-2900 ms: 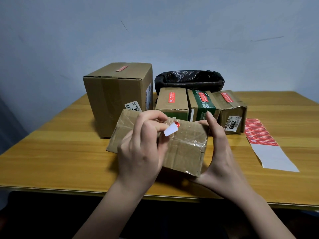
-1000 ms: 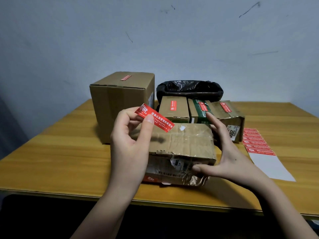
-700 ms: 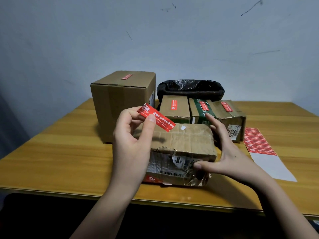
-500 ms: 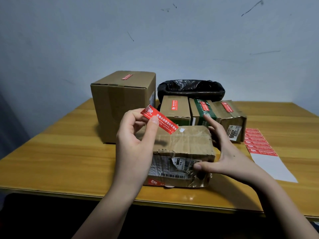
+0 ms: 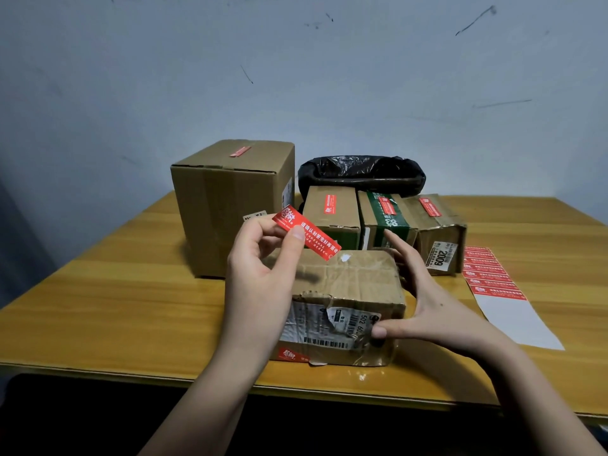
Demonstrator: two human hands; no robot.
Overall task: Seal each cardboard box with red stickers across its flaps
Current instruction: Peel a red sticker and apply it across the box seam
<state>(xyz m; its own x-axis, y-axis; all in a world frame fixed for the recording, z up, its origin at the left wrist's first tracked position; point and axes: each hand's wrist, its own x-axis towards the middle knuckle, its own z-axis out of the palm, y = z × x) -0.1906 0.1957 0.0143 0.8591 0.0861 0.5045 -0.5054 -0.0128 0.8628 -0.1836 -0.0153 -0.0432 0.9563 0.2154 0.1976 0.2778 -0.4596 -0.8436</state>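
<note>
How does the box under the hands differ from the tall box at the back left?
The near box is low and wide; the tall box stands much higher. The near box is creased, with torn tape and a shipping label on its front; the tall box looks smooth. The tall box has a red sticker on top; the near box's top has none yet, its red sticker pinched in the left hand. Both are brown cardboard.

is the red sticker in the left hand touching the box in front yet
Cannot tell. In the head view the red sticker, pinched by the left hand, overlaps the front box; no gap or contact shows.
</note>
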